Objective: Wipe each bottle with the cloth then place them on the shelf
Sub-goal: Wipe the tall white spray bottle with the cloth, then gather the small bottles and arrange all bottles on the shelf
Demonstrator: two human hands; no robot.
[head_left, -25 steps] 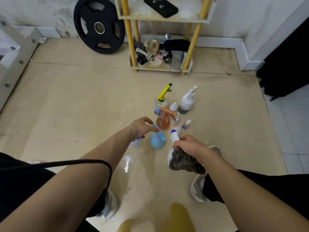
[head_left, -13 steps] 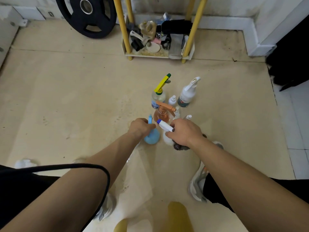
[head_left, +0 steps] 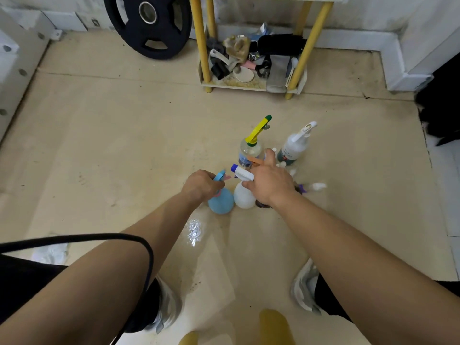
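My left hand (head_left: 201, 185) grips the sprayer head of a round blue spray bottle (head_left: 221, 204) that stands on the floor. Touching it on the right is a white spray bottle (head_left: 243, 196) with a blue nozzle. My right hand (head_left: 270, 183) holds it at the neck, with a dark cloth (head_left: 261, 204) bunched under the palm. Behind my hands stand a yellow-trigger bottle (head_left: 249, 150), an orange-trigger bottle (head_left: 256, 160) that is mostly hidden, and a white labelled bottle (head_left: 293, 148). The yellow-posted shelf (head_left: 295, 78) stands farther back.
A small bottle (head_left: 316, 186) lies on the floor right of my right hand. The shelf's bottom tier holds assorted clutter. A black weight plate (head_left: 149, 28) leans on the wall at left. My shoes (head_left: 302, 287) and a wet patch (head_left: 194, 230) are near my knees.
My right hand moved forward and set the white bottle down beside the blue one, with the cloth now tucked under the palm. My left hand closed on the blue bottle's sprayer head.
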